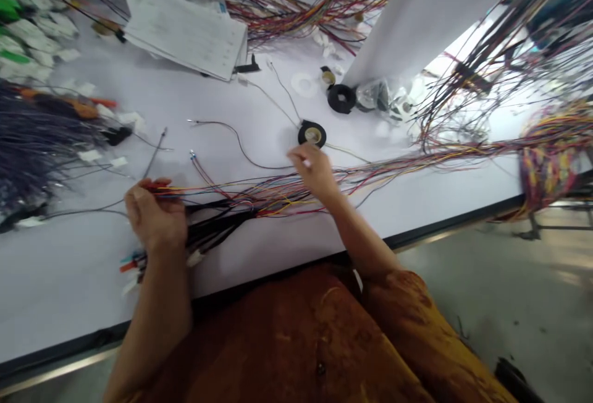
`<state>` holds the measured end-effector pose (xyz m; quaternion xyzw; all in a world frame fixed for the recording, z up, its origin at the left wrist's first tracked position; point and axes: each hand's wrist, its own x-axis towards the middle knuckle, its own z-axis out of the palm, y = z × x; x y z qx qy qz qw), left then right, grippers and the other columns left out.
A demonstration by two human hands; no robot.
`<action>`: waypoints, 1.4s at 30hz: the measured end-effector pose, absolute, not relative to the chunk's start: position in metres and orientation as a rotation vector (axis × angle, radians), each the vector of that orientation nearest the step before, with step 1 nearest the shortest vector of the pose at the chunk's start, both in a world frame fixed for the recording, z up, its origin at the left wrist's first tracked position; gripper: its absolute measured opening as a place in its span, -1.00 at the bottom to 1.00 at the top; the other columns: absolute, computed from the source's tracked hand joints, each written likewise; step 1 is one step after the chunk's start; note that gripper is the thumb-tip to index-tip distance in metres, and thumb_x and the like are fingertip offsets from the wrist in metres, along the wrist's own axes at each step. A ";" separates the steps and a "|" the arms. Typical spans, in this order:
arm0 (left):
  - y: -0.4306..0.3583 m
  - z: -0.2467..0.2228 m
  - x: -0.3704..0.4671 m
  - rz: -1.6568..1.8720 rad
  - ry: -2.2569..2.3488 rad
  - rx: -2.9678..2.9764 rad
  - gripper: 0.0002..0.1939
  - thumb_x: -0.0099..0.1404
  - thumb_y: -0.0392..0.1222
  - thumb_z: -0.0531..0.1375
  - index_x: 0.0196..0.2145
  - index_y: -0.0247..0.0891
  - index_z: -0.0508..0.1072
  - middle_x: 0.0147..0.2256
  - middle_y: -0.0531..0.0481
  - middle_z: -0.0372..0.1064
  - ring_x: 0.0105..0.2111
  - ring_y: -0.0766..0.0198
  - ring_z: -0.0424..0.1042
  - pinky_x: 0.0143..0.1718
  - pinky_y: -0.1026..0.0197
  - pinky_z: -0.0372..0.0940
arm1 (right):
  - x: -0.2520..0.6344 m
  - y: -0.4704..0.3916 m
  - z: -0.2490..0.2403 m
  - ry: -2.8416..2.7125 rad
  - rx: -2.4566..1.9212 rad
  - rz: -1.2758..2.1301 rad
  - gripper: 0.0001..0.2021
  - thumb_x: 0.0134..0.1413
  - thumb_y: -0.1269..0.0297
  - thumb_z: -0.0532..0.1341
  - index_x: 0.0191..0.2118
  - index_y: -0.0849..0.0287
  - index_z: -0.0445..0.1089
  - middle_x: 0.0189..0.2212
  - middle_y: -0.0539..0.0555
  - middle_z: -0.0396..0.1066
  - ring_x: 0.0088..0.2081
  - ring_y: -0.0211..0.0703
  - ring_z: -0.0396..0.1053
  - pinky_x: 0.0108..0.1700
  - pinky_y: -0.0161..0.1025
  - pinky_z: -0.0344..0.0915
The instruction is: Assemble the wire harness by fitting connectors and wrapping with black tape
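Note:
My left hand (156,210) is closed around the ends of several thin red, orange and dark wires (217,188) at the left of the bundle. My right hand (314,171) is over the middle of the bundle, fingers curled, just below a black tape roll (312,135). A small whitish bit shows at its fingertips, too blurred to name. Black-sleeved branches (215,225) of the harness lie between my hands, nearer the table edge. A separate brown wire (238,138) curves across the table above them.
Papers (185,35) lie at the back left, near a heap of dark purple wires (32,143). Another black tape roll (341,99) sits by a large white tube (426,13). Wire bundles (551,168) reach the right end. The table's dark front edge (445,224) runs near my body.

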<state>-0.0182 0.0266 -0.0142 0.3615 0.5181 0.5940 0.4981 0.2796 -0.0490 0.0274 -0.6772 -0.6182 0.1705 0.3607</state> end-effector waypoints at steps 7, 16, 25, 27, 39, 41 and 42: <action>0.025 -0.008 -0.012 1.560 1.194 0.686 -0.89 0.29 -0.10 0.14 -0.34 -0.16 0.37 -0.41 0.13 0.47 -0.38 0.36 0.40 -0.38 0.30 0.32 | 0.375 -0.094 0.022 -1.460 -2.178 0.420 -0.81 0.15 0.35 0.15 -0.37 0.18 0.51 -0.41 0.05 0.45 -0.34 -0.18 0.34 -0.21 -0.24 0.21; 0.025 -0.010 -0.013 1.552 1.169 0.657 -0.83 0.30 -0.07 0.18 -0.30 -0.20 0.34 -0.40 0.09 0.46 -0.40 0.38 0.40 -0.38 0.31 0.33 | 0.258 -0.010 0.036 -2.003 -1.990 0.549 -0.83 0.19 0.16 0.27 -0.24 0.14 0.53 -0.23 0.09 0.47 -0.22 -0.14 0.37 -0.21 -0.23 0.24; 0.022 -0.010 -0.015 1.510 1.073 0.731 -0.63 0.21 0.17 0.28 -0.23 -0.15 0.35 -0.33 0.06 0.44 -0.44 0.42 0.39 -0.44 0.37 0.29 | 0.173 0.124 0.025 -2.006 -2.055 0.438 -0.83 0.26 0.41 0.15 -0.08 0.31 0.40 0.04 0.33 0.32 0.05 0.06 0.27 0.07 -0.01 0.22; 0.022 -0.008 -0.016 1.480 1.045 0.716 -0.64 0.21 0.15 0.30 -0.20 -0.13 0.38 -0.32 0.07 0.45 -0.47 0.44 0.38 -0.48 0.38 0.27 | 0.170 0.140 0.019 -2.046 -1.986 0.488 -0.82 0.24 0.52 0.05 -0.19 0.30 0.40 0.00 0.32 0.34 0.04 0.05 0.28 0.10 0.02 0.20; 0.022 -0.004 -0.020 1.424 0.972 0.678 -0.61 0.29 0.18 0.23 -0.10 -0.15 0.47 -0.26 -0.04 0.48 -0.37 0.35 0.43 -0.40 0.29 0.32 | 0.121 0.046 0.045 -1.661 -1.235 1.177 -0.82 0.18 0.21 0.15 -0.42 0.14 0.27 -0.55 -0.10 0.21 -0.48 -0.32 0.14 -0.39 -0.33 0.13; 0.022 -0.004 -0.021 1.416 0.978 0.687 -0.62 0.29 0.16 0.24 -0.11 -0.15 0.47 -0.26 -0.04 0.48 -0.36 0.34 0.43 -0.39 0.29 0.32 | 0.121 0.034 0.046 -1.690 -1.262 1.134 -0.81 0.19 0.25 0.15 -0.45 0.14 0.27 -0.55 -0.09 0.22 -0.48 -0.32 0.14 -0.39 -0.33 0.11; 0.021 -0.004 -0.020 1.416 0.984 0.690 -0.63 0.29 0.16 0.24 -0.11 -0.15 0.48 -0.26 -0.04 0.48 -0.36 0.34 0.43 -0.40 0.30 0.32 | 0.122 0.030 0.046 -1.724 -1.277 1.088 -0.81 0.19 0.28 0.15 -0.46 0.14 0.27 -0.54 -0.08 0.24 -0.47 -0.32 0.16 -0.37 -0.32 0.11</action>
